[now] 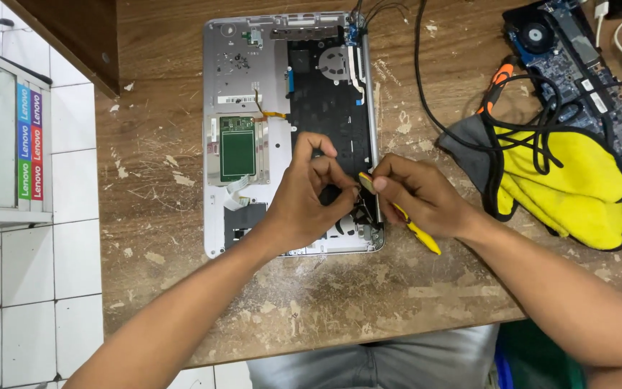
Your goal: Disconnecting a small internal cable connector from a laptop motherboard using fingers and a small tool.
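Laptop [246, 108] already gutted; left hand [304, 194] pinches a part at its fingertips, right hand [415, 194] clamps yellow tweezers [415, 232] beside them.

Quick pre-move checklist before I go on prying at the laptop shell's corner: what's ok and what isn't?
1. Yellow-handled tool held in right hand: ok.
2. Left hand resting on the open laptop shell: ok.
3. Tool tip contact point: cannot tell, fingers cover it.
4. Orange ribbon cable away from the hands: ok.
5. Black cables lie over the yellow cloth, off the shell: ok.
6. Shell lies flat on the wooden table: ok.
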